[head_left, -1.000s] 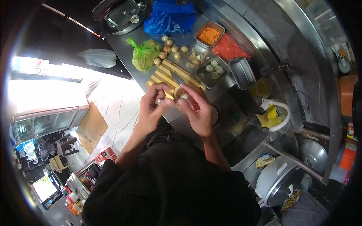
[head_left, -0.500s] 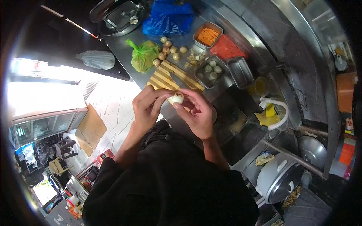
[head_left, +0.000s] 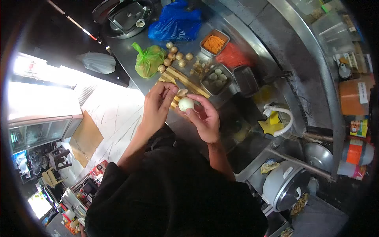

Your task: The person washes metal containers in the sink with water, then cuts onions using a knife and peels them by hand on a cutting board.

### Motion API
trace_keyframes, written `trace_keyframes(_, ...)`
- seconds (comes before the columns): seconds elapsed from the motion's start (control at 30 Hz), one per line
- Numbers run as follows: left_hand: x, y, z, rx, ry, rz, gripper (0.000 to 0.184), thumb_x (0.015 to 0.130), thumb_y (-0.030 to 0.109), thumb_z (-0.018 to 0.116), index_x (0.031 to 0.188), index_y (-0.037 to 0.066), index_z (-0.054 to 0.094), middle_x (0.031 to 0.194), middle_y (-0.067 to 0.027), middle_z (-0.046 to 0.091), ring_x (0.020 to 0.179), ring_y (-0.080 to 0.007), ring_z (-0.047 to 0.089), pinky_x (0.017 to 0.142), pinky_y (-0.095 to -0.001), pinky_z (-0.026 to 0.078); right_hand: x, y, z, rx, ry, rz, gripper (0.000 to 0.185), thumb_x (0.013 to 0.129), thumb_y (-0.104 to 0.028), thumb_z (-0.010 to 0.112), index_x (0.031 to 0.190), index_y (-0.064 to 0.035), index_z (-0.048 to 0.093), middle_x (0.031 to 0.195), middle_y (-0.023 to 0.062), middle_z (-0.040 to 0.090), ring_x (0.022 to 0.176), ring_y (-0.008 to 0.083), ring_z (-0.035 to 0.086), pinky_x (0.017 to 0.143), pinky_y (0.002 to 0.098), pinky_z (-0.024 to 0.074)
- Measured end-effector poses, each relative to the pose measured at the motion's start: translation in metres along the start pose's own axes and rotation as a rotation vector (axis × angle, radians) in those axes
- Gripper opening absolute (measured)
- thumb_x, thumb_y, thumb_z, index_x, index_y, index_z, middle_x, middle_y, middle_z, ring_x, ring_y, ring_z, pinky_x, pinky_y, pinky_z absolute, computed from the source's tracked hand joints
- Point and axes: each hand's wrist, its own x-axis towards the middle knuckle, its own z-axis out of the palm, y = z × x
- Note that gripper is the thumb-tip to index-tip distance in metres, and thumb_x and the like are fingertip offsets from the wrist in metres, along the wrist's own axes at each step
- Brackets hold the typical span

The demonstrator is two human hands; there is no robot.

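A pale peeled onion [head_left: 186, 104] sits in the fingers of my right hand [head_left: 205, 120], above the edge of the striped cutting board [head_left: 188, 83]. My left hand [head_left: 158, 103] pinches a piece of brown onion skin [head_left: 182, 93] just above the onion. Behind the board lie several unpeeled onions [head_left: 172, 56], with a heap of loose skins [head_left: 199, 67] to their right. Several peeled onions [head_left: 218, 75] rest in a metal pan [head_left: 208, 89] right of the board. My hands cover part of the board.
A green plastic bag [head_left: 150, 61] and a blue bag [head_left: 175, 21] lie on the steel counter. Farther right are a container of orange strips [head_left: 214, 44], a red bag [head_left: 233, 56] and a metal tray [head_left: 245, 81]. A sink with a white faucet [head_left: 290, 118] borders the counter.
The brown skin has come away from the onion in my left fingers, and the onion now shows a smooth pale surface. The whole view has shifted slightly.
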Motion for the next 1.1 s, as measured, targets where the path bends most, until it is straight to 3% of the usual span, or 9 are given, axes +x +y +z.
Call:
trace_keyframes(0.17, 0.050, -0.111, 0.014, 0.112, -0.132, -0.189, 0.016, 0.101, 0.014, 0.060, 0.103, -0.002, 0.066, 0.081, -0.0081, 0.067, 0.076, -0.0146, 0.063, 0.070, -0.0320, 0.050, 0.009, 0.038, -0.024, 0.028, 0.156, -0.019, 0.039, 0.099, 0.002, 0.063, 0.135, 0.0032, 0.049, 0.126, 0.0119, 0.060, 0.115, 0.0236, 0.066, 0.101, 0.0375, 0.0561)
trace_keyframes(0.37, 0.142, -0.246, 0.095, 0.117, -0.256, 0.054, 0.018, 0.091, 0.016, 0.070, 0.102, 0.002, 0.066, 0.081, -0.0089, 0.069, 0.075, -0.0238, 0.068, 0.074, -0.0342, 0.053, 0.010, 0.044, -0.040, -0.112, 0.454, 0.044, 0.038, 0.103, -0.011, 0.061, 0.140, -0.0041, 0.052, 0.124, 0.0073, 0.062, 0.109, 0.0147, 0.059, 0.096, 0.0297, 0.0491)
trace_keyframes(0.4, 0.158, -0.239, 0.098, 0.177, -0.397, -0.065, 0.025, 0.087, 0.020, 0.071, 0.108, 0.007, 0.070, 0.100, -0.0130, 0.071, 0.093, -0.0294, 0.068, 0.086, -0.0409, 0.053, 0.008, 0.041, -0.040, -0.082, 0.475, 0.067, 0.038, 0.104, -0.012, 0.061, 0.140, -0.0045, 0.052, 0.123, 0.0069, 0.061, 0.109, 0.0147, 0.058, 0.097, 0.0296, 0.0485)
trace_keyframes(0.53, 0.180, -0.216, 0.122, 0.944, -0.285, 0.425, 0.030, 0.088, 0.022, 0.067, 0.115, 0.010, 0.072, 0.129, -0.0151, 0.062, 0.120, -0.0350, 0.057, 0.102, -0.0478, 0.045, 0.008, 0.032, -0.037, 0.143, 0.557, 0.060, 0.032, 0.104, -0.012, 0.060, 0.134, -0.0010, 0.055, 0.125, 0.0108, 0.061, 0.113, 0.0206, 0.062, 0.102, 0.0359, 0.0507)
trace_keyframes(0.7, 0.191, -0.180, 0.113, 0.404, -0.249, 0.440, 0.032, 0.090, 0.014, 0.061, 0.119, 0.009, 0.074, 0.138, -0.0133, 0.059, 0.126, -0.0350, 0.054, 0.108, -0.0455, 0.043, 0.006, 0.012, -0.030, 0.205, 0.643, 0.037, 0.035, 0.104, -0.012, 0.059, 0.135, 0.0032, 0.051, 0.131, 0.0170, 0.059, 0.117, 0.0285, 0.064, 0.105, 0.0407, 0.0513)
trace_keyframes(0.8, 0.180, -0.155, 0.093, -0.259, -0.686, 0.286, 0.039, 0.087, 0.010, 0.069, 0.126, 0.010, 0.072, 0.135, -0.0143, 0.063, 0.126, -0.0339, 0.057, 0.107, -0.0452, 0.046, 0.007, 0.007, -0.032, 0.125, 0.710, 0.041, 0.037, 0.105, -0.010, 0.058, 0.139, 0.0025, 0.050, 0.131, 0.0158, 0.060, 0.119, 0.0270, 0.063, 0.103, 0.0394, 0.0515)
trace_keyframes(0.87, 0.146, -0.083, 0.072, -0.301, -0.853, 0.149, 0.040, 0.084, 0.009, 0.079, 0.123, 0.005, 0.071, 0.127, -0.0158, 0.066, 0.124, -0.0315, 0.060, 0.102, -0.0423, 0.050, 0.010, 0.002, -0.027, 0.133, 0.686, -0.002, 0.039, 0.104, -0.009, 0.057, 0.141, 0.0020, 0.050, 0.132, 0.0150, 0.060, 0.120, 0.0255, 0.062, 0.103, 0.0386, 0.0509)
trace_keyframes(0.93, 0.142, -0.039, 0.053, -0.158, -0.949, 0.486, 0.064, 0.074, 0.022, 0.087, 0.134, 0.009, 0.067, 0.133, -0.0138, 0.067, 0.128, -0.0328, 0.060, 0.104, -0.0436, 0.050, 0.011, 0.006, -0.025, 0.180, 0.687, -0.005, 0.040, 0.104, -0.004, 0.056, 0.142, 0.0040, 0.051, 0.133, 0.0145, 0.061, 0.121, 0.0222, 0.061, 0.107, 0.0361, 0.0474)
trace_keyframes(1.1, 0.137, -0.041, 0.033, -0.109, -0.946, 0.466, 0.057, 0.078, 0.014, 0.082, 0.133, 0.008, 0.068, 0.131, -0.0126, 0.068, 0.122, -0.0342, 0.063, 0.102, -0.0447, 0.052, 0.034, -0.006, -0.005, 0.070, 0.611, -0.001, 0.039, 0.100, -0.006, 0.065, 0.136, 0.0061, 0.056, 0.126, 0.0119, 0.066, 0.117, 0.0195, 0.062, 0.106, 0.0352, 0.0478)
